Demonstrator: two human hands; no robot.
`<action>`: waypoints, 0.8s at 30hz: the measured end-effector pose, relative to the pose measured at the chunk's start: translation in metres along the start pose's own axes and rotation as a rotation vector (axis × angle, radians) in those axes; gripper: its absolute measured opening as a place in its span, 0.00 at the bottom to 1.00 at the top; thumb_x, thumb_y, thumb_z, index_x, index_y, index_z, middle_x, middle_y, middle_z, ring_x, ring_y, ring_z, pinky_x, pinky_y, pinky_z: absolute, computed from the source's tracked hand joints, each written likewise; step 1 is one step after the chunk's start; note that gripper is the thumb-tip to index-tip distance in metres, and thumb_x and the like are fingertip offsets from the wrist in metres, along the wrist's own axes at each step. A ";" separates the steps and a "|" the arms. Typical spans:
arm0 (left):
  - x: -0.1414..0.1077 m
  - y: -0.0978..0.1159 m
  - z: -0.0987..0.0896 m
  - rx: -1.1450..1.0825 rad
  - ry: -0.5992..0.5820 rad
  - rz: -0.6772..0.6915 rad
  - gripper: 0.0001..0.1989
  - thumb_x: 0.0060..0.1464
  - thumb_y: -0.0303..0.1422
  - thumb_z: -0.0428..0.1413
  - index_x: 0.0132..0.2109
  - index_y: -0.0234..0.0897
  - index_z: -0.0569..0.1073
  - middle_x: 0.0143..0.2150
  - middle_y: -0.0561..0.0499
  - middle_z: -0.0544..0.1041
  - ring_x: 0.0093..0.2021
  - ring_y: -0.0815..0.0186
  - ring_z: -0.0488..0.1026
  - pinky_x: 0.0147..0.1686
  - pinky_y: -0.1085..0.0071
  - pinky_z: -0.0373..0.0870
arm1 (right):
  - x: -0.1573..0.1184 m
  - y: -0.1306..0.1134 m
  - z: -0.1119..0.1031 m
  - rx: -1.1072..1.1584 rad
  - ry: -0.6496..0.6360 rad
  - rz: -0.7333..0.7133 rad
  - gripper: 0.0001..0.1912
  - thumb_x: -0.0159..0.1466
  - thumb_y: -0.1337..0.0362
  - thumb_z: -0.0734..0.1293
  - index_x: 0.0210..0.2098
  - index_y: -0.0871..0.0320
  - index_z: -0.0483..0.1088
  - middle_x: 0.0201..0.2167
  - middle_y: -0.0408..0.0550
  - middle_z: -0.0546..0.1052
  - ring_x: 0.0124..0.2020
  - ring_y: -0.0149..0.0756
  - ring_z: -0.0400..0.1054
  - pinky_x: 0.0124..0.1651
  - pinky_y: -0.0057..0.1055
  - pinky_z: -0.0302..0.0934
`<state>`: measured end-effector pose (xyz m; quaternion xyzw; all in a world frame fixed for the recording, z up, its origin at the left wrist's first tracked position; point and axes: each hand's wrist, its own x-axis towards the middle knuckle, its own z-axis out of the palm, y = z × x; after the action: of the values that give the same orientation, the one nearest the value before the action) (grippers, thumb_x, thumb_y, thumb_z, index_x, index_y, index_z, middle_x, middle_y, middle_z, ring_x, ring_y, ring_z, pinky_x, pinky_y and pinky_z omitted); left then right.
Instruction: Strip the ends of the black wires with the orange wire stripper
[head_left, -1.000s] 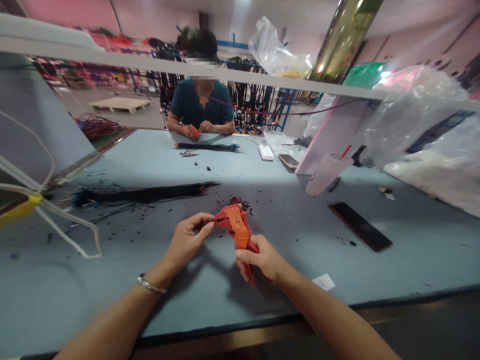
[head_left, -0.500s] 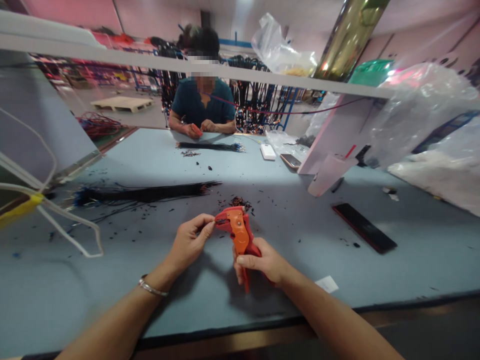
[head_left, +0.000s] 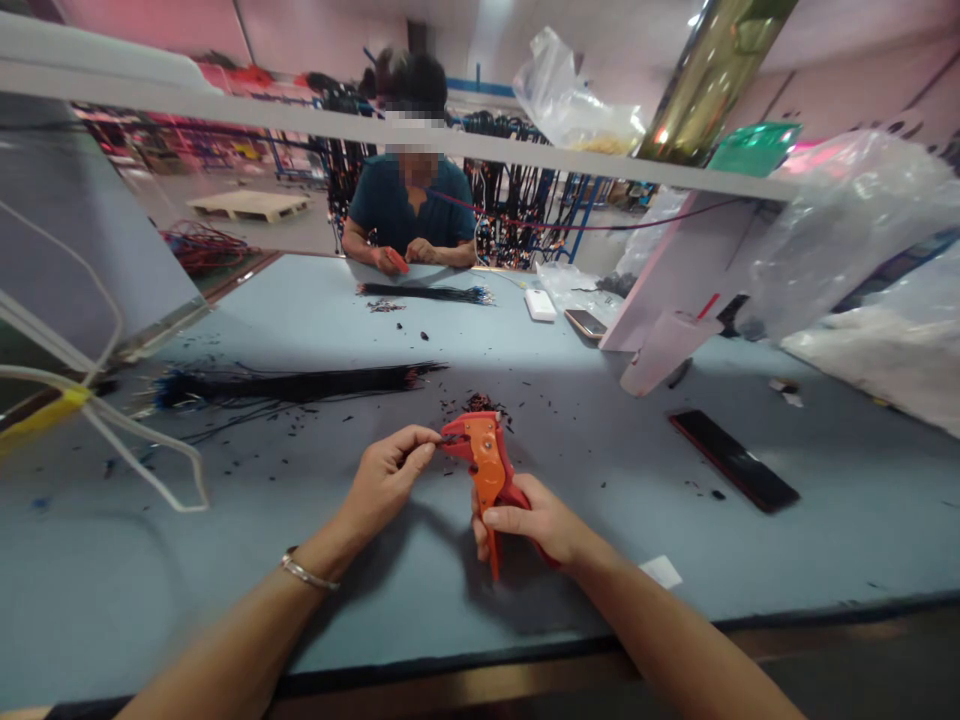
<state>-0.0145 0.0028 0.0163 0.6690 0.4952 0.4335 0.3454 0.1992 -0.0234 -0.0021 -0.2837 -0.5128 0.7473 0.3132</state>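
Observation:
My right hand [head_left: 529, 518] is wrapped round the handles of a red and orange wire stripper [head_left: 489, 458], held above the table with its jaws pointing left. At those jaws, my left hand [head_left: 394, 475] pinches a thin dark wire [head_left: 448, 439] between thumb and forefinger; its far end sits in the jaws. Behind the tool lies a small pile of dark and copper-coloured scraps [head_left: 480, 402]. A long bundle of black wires [head_left: 300, 384] rests on the table to the back left, with blue ends at its left.
A black phone [head_left: 735, 460] lies at the right, near a white cup [head_left: 666, 350]. White cables [head_left: 150, 450] loop at the left. Across the table [head_left: 225, 600], a person [head_left: 409, 205] holds a red tool near another wire bundle [head_left: 427, 292]. A shelf rail crosses above.
The stripper's jaws look wider apart, and the dark wire between them now shows more clearly. The whole view has shifted slightly, moving most things a little to the right.

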 end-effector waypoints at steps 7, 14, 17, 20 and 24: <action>0.000 0.000 0.000 -0.018 0.015 -0.015 0.14 0.56 0.41 0.54 0.35 0.35 0.77 0.32 0.49 0.79 0.35 0.62 0.73 0.37 0.70 0.69 | 0.000 -0.003 0.003 -0.021 -0.015 0.003 0.20 0.56 0.53 0.72 0.34 0.63 0.67 0.27 0.47 0.74 0.27 0.34 0.70 0.31 0.31 0.68; 0.001 -0.001 0.001 -0.014 0.030 -0.027 0.13 0.55 0.41 0.54 0.36 0.35 0.76 0.32 0.49 0.78 0.34 0.62 0.72 0.37 0.69 0.68 | 0.000 -0.003 0.004 0.003 -0.028 0.014 0.19 0.56 0.53 0.72 0.34 0.63 0.67 0.27 0.47 0.73 0.25 0.34 0.70 0.27 0.29 0.67; 0.001 0.000 0.000 0.006 0.031 -0.019 0.13 0.55 0.41 0.54 0.34 0.35 0.76 0.30 0.50 0.77 0.33 0.63 0.71 0.35 0.70 0.67 | 0.001 -0.001 0.003 0.017 -0.028 0.007 0.19 0.56 0.53 0.72 0.33 0.63 0.66 0.25 0.46 0.73 0.24 0.33 0.70 0.26 0.29 0.67; 0.001 0.001 0.000 0.027 0.039 -0.012 0.13 0.54 0.41 0.54 0.33 0.36 0.75 0.29 0.51 0.76 0.31 0.64 0.70 0.33 0.71 0.67 | 0.002 0.003 0.002 0.020 0.003 0.006 0.18 0.57 0.54 0.72 0.32 0.62 0.66 0.23 0.44 0.72 0.21 0.32 0.69 0.24 0.27 0.65; 0.001 0.002 0.000 0.037 0.026 -0.007 0.13 0.55 0.41 0.53 0.32 0.36 0.75 0.27 0.52 0.74 0.30 0.65 0.68 0.32 0.72 0.66 | 0.003 0.005 0.001 -0.014 -0.007 -0.001 0.17 0.57 0.54 0.71 0.29 0.62 0.65 0.22 0.44 0.72 0.19 0.31 0.68 0.20 0.25 0.63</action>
<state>-0.0141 0.0034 0.0181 0.6679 0.5098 0.4319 0.3280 0.1955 -0.0231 -0.0066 -0.2831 -0.5191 0.7446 0.3098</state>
